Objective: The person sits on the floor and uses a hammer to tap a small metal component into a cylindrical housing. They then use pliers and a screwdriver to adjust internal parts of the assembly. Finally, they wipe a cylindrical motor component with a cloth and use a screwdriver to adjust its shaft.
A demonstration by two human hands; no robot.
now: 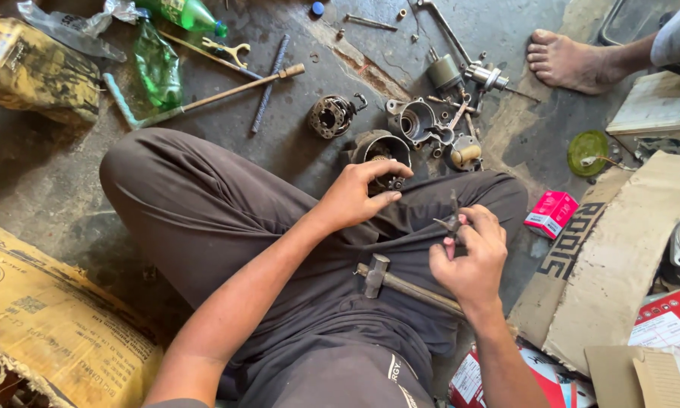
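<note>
I sit cross-legged on a concrete floor in dark trousers. My left hand (359, 193) reaches forward, its fingers pinching something small at the rim of a round metal housing (381, 149) by my knee. My right hand (472, 253) holds a small dark metal part (451, 221) between fingers and thumb over my lap. A hammer (400, 283) with a metal head lies across my thigh, its handle running under my right wrist.
Motor parts lie scattered ahead: a wound rotor piece (331, 115), an open casing (415, 121), a shaft assembly (483, 74). Rods and green bottles (159, 64) lie far left. Another person's bare foot (570, 60) rests at top right. Cardboard (619, 249) and red boxes (551, 213) lie right.
</note>
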